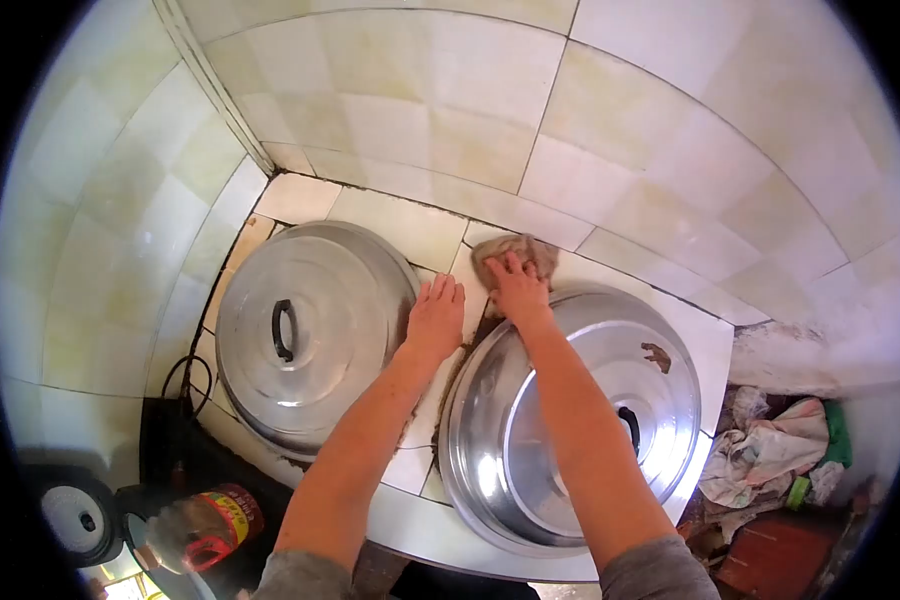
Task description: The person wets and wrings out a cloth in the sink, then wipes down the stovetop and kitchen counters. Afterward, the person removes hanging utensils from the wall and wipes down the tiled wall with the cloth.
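Note:
My right hand [520,290] presses on a crumpled brown rag [490,262] that lies on the white tiled stovetop [415,232], close to the back wall. Between two large round metal lids, my left hand [437,318] is stretched out with its fingers extended and nothing in it. It is beside the right edge of the left lid [345,330], which has a black handle [282,331]. Under my right forearm lies the shinier right lid [510,480]; its black handle is partly hidden by the arm. A brown patch [657,357] marks its surface.
Tiled walls [400,110] rise behind and to the left. At lower left are a jar with a red and yellow label [225,520], a black cable [177,380] and a rice-cooker-like appliance [75,515]. Crumpled cloths and bags [770,455] lie in the right corner.

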`<act>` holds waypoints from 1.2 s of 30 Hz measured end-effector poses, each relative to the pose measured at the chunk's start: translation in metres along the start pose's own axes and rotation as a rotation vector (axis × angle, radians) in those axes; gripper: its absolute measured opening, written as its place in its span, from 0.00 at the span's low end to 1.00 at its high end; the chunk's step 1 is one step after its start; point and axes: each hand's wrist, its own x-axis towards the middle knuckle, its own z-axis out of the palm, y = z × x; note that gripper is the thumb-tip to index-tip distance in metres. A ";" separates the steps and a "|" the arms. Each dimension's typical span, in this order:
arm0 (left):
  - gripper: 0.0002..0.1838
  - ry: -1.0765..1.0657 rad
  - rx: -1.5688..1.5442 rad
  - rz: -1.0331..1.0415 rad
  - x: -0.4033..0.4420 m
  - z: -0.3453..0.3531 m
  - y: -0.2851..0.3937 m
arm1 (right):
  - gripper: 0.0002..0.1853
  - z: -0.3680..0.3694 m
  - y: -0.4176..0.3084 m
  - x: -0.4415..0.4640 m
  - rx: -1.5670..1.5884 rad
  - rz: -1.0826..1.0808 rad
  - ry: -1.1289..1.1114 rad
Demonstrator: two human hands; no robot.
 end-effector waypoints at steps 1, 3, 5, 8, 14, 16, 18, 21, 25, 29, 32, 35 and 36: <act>0.30 0.041 0.015 0.008 0.001 0.000 -0.004 | 0.32 -0.006 0.001 0.003 0.025 0.048 0.005; 0.30 0.123 0.038 0.028 0.000 0.001 -0.011 | 0.34 -0.001 0.001 0.017 0.066 0.154 0.040; 0.32 0.144 -0.009 0.025 0.001 0.001 -0.014 | 0.35 0.011 -0.006 0.031 0.059 0.161 0.075; 0.36 0.179 -0.082 -0.017 0.005 0.014 -0.014 | 0.32 0.027 -0.028 0.035 -0.026 -0.029 0.065; 0.44 0.026 -0.139 -0.081 0.000 0.022 0.000 | 0.30 0.054 -0.010 0.014 0.053 -0.560 -0.028; 0.42 -0.030 -0.171 -0.057 0.007 0.018 0.004 | 0.31 0.036 0.008 0.010 0.170 -0.497 -0.002; 0.37 -0.059 -0.174 -0.038 0.019 0.019 0.010 | 0.33 0.016 0.019 0.003 0.226 -0.335 0.052; 0.32 -0.056 -0.179 0.011 0.037 0.016 0.025 | 0.33 -0.008 0.040 0.003 0.149 -0.004 0.120; 0.26 0.006 -0.336 0.078 0.057 0.033 0.056 | 0.29 -0.019 0.071 0.005 0.025 0.073 0.072; 0.28 0.126 -0.540 0.074 0.072 0.024 0.103 | 0.22 -0.028 0.098 0.015 0.114 0.069 0.040; 0.20 0.039 -0.462 0.104 0.079 -0.015 0.148 | 0.22 -0.048 0.131 0.007 0.198 0.131 -0.037; 0.11 0.214 -0.326 0.238 0.070 -0.007 0.198 | 0.23 -0.053 0.157 0.002 0.247 0.138 -0.056; 0.11 0.314 -0.289 0.302 0.064 -0.005 0.214 | 0.23 -0.052 0.163 0.003 0.265 0.116 -0.055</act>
